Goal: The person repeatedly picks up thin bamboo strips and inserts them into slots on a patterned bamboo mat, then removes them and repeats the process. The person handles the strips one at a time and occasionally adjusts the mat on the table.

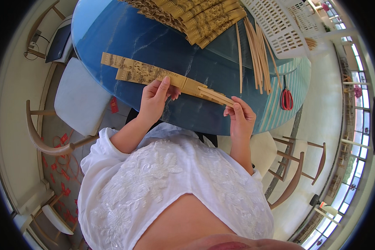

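Observation:
My left hand (156, 96) pinches long gold paper chopstick sleeves (137, 74) with dark printing between thumb and fingers. At least two sleeves overlap in a slant across the blue table, their far ends reaching out to the left. My right hand (242, 114) grips the near end of pale wooden chopsticks (216, 96), thumb on top. The chopsticks lie along the right end of the sleeves; whether their tips are inside the paper I cannot tell. Both hands hover near the table's front edge.
On the blue marbled table (100, 39) a heap of gold sleeves (196, 21) lies at the back. Loose wooden chopsticks (258, 62) fan out to its right, beside a white perforated basket (277, 27). Red-handled scissors (286, 99) rest at right. Chairs (77, 96) stand around.

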{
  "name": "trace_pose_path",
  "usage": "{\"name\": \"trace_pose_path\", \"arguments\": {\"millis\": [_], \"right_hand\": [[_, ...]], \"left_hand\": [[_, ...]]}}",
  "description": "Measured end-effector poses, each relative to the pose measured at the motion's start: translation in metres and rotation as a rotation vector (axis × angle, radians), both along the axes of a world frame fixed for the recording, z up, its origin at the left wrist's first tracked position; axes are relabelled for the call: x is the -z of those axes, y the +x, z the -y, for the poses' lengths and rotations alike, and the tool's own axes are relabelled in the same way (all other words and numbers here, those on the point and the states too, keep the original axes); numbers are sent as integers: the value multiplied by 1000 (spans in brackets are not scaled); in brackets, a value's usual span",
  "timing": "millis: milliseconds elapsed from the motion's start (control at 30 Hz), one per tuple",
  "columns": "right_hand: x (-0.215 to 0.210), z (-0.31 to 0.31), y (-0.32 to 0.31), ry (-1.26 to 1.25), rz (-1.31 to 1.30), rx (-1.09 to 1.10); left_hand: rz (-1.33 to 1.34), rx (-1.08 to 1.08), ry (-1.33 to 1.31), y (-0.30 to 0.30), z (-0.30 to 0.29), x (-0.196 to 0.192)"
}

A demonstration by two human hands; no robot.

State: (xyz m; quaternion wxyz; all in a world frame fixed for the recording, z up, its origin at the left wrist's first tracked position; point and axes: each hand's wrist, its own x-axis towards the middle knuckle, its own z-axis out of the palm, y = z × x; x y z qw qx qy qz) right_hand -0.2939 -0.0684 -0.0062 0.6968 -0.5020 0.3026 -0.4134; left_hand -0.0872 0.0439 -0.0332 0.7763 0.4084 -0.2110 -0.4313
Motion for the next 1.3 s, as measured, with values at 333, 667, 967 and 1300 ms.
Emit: {"name": "trace_pose_path", "arguments": {"millis": [333, 667, 967, 1300], "right_hand": [[-1, 0, -17, 80, 61, -90], [12, -15, 9, 363, 254, -327], [5, -21, 29, 333, 218, -354], [8, -13, 19, 368, 186, -429]], "left_hand": [[107, -4, 5, -3, -2, 3], [111, 138, 32, 0, -7, -1], [86, 133, 22, -2, -7, -2], [60, 223, -11, 4, -7, -1]]}}
